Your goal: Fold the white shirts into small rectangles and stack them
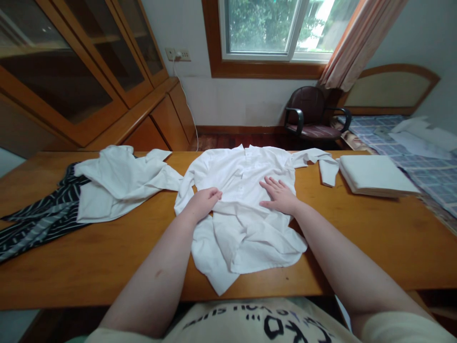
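Note:
A white button-up shirt point(246, 166) lies spread on the wooden table in front of me, its collar at the far edge. The lower part is rumpled, with folds and a corner hanging toward me. My left hand point(207, 201) is closed at the shirt's left side, fingers and thumb pinching the fabric near the front opening. On the right half of the shirt my right hand point(279, 195) rests flat, fingers spread. The right sleeve stretches out across the table and bends toward me near its cuff; the left sleeve curves down along the side.
At the left of the table point(150, 257) lie another white garment point(114, 186) and a black striped garment point(43, 219). A white flat stack point(374, 174) sits at the right. Beyond are an armchair point(310, 112), a bed point(424, 166) and a glass-door cabinet point(117, 107).

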Available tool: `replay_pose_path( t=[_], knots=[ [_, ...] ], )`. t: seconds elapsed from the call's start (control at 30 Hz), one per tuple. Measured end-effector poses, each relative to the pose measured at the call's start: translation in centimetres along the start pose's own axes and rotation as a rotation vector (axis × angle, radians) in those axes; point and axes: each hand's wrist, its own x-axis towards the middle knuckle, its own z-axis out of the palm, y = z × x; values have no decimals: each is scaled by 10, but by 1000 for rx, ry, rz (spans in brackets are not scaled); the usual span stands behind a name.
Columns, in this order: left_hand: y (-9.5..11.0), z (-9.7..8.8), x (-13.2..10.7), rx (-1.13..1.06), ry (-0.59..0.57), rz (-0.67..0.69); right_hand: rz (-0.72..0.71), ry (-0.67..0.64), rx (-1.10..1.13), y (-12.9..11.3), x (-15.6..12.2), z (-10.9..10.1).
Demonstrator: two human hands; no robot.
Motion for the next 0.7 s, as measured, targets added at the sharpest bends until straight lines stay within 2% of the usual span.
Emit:
replay_pose_path(
  t=[0.13, 0.3, 0.4, 0.5, 0.6, 0.7],
  knots=[
    [-15, -19, -2, 126, -90, -153, -77, 14, -55, 7, -4, -3],
    [-29, -29, 1, 215, -112, -273, -244, 29, -33, 33, -10, -8],
    [-28, -27, 4, 343, -75, -291, -308, 41, -21, 44, -13, -9],
    [-23, -23, 6, 447, 20, -307, -333, 60, -6, 50, -16, -9],
    [-19, -19, 5, 513, 80, -236, -288, 100, 6, 56, -18, -7],
    [-19, -17, 4, 581, 76, -151, -189, 156, -22, 64, -19, -4]
  ],
)
